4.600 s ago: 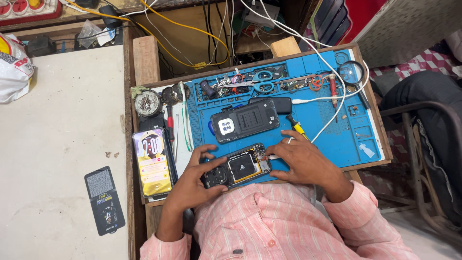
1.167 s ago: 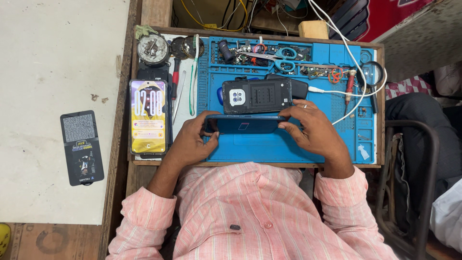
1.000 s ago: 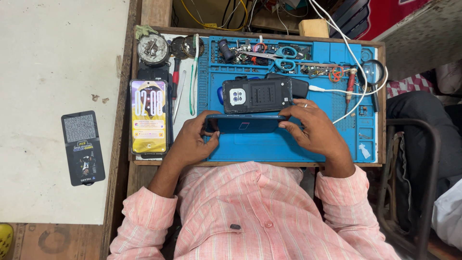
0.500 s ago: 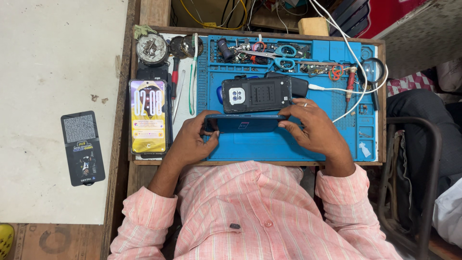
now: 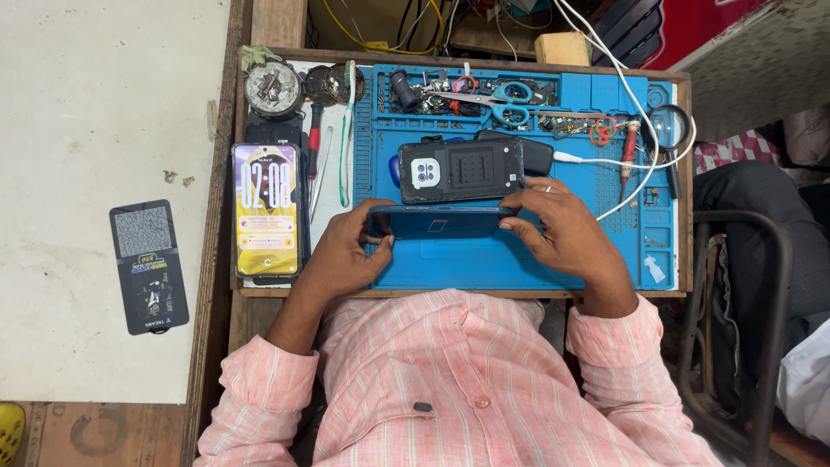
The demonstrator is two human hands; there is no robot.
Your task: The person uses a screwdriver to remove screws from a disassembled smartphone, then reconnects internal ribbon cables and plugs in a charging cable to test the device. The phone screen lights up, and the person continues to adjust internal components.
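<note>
Far left, on the pale worktop point(image 5: 104, 112), we note a dark flat packet point(image 5: 149, 266) lying alone; its print is too small to make out. Next, on the wooden tray point(image 5: 285, 292), a phone with a lit screen point(image 5: 265, 210) lies face up beside screwdrivers point(image 5: 316, 149) and a round tin of small parts point(image 5: 273, 87).

Our left hand point(image 5: 341, 255) pinches the left end of a dark blue phone point(image 5: 441, 221), thumb on the near face, fingers curled behind and hidden. The phone is held edge-up just above the blue mat point(image 5: 484, 259), so we cannot see its front or back. Just behind it lies a black back cover with a camera window point(image 5: 461, 170), partly over another dark device point(image 5: 532, 156) whose shape is mostly hidden.

Our right hand point(image 5: 566, 233) grips the phone's right end, fingertips pressed along its top edge. Scissors point(image 5: 497, 93), a white cable point(image 5: 627, 104) and a magnifier point(image 5: 667, 128) sit at the mat's far right; the small parts in the mat's trays are unclear.

Compared with half a second ago, both hands and the phone hold the same pose; nothing on the tray has shifted.
</note>
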